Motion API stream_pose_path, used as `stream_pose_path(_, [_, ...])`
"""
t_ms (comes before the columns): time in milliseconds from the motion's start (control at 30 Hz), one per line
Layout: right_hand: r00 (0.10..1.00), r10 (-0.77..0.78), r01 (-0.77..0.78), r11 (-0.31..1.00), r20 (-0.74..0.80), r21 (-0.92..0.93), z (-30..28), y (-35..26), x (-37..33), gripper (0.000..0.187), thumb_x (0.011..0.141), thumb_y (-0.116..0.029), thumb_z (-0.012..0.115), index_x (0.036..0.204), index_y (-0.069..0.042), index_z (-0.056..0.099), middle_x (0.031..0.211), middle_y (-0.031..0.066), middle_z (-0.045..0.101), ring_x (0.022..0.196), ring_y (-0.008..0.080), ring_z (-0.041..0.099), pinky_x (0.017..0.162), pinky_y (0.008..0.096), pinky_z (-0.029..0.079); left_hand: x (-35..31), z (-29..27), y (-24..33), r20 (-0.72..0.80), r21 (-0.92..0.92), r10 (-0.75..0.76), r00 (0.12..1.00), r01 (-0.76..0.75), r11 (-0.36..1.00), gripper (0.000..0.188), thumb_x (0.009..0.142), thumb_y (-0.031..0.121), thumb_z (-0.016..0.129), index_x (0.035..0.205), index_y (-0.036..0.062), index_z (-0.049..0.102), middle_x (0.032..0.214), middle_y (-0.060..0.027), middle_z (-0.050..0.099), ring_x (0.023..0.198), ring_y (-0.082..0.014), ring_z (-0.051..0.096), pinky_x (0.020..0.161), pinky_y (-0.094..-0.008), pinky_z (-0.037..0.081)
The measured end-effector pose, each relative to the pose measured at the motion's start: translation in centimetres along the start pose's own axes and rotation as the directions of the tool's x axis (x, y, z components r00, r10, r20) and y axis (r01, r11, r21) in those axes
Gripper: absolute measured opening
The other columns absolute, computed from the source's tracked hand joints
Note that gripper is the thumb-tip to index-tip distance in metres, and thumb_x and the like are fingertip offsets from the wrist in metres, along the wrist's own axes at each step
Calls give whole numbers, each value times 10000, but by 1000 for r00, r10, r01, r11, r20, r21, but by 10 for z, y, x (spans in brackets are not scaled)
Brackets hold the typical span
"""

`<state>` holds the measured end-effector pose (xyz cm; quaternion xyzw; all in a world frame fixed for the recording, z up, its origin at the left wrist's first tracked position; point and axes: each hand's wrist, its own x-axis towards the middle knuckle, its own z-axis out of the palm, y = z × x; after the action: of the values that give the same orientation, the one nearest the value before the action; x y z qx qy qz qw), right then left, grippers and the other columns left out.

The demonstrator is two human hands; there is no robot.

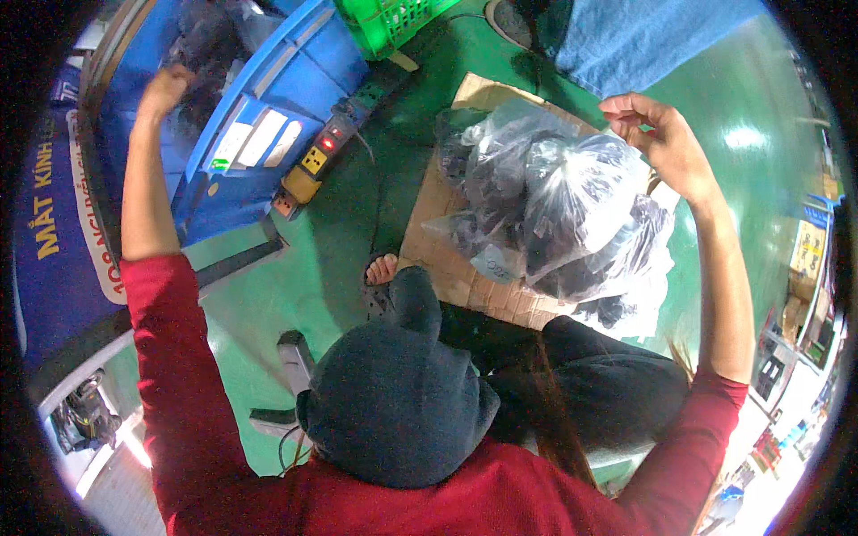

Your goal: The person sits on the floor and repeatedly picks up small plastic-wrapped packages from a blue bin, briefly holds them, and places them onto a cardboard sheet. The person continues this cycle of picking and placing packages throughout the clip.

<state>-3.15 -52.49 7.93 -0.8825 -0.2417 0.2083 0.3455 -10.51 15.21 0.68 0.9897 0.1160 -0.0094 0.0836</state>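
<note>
The person's arms (pixel 183 384) were spread wide, bare below the sleeves, the left forearm (pixel 148 196) reaching almost straight ahead and the right forearm (pixel 722 277) slanting inward toward the wrist. Of the two hands, the left hand (pixel 166 88) had its fingers curled in; the right hand (pixel 663 138) pointed leftward, its fingers loosely bent.

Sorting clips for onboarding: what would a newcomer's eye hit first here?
Probably the heap of clear plastic bags with dark contents, right of centre on a flattened sheet of cardboard, the right hand at its upper right. Next, the big blue bin at upper left, where the left hand is beside dark contents. Then the glowing red light on the power strip alongside the bin.
</note>
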Motion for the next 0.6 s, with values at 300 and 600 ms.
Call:
stream_pose_path(300, [980,171,-197,910,-101,-365,-3,109,-14,522,808,-480,500,1092,-45,541,1012,178,556,1026,326,508,887,377,397,-89,49,442,275,-611,528,803,-278,741,469,853,448,401,1090,68,539,933,-109,599,807,-204,589,673,-311,469])
stream_pose_path(600, [870,492,-493,859,39,139,15,148,-38,822,735,-670,438,1281,-61,358,1190,158,485,940,250,537,830,321,413,-116,154,517,175,-557,406,897,-250,792,578,768,452,533,1004,-69,454,928,-252,566,877,-368,562,743,-427,444])
